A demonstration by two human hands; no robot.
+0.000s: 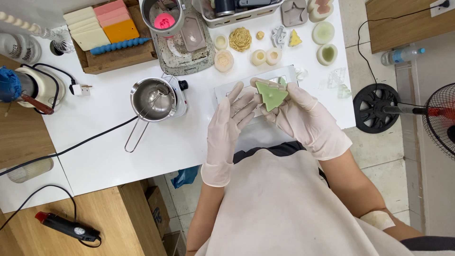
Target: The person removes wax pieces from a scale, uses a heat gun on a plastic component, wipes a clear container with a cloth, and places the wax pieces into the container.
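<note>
Both my hands wear pale latex gloves. My right hand (pixel 303 116) holds a green tree-shaped wax candle (pixel 270 95) between thumb and fingers, above a small white scale (pixel 226 90) on the white table (pixel 109 137). My left hand (pixel 228 124) is flat and open beside it, fingertips touching the candle's left edge. A cream apron covers my front below.
A steel pouring pot (pixel 152 98) sits on a small hotplate to the left. Behind are a wooden tray of wax blocks (pixel 105 28), a metal tray with a pink-filled cup (pixel 164 21), and several flower and tree candles (pixel 240 39). A fan (pixel 441 118) stands on the floor at right.
</note>
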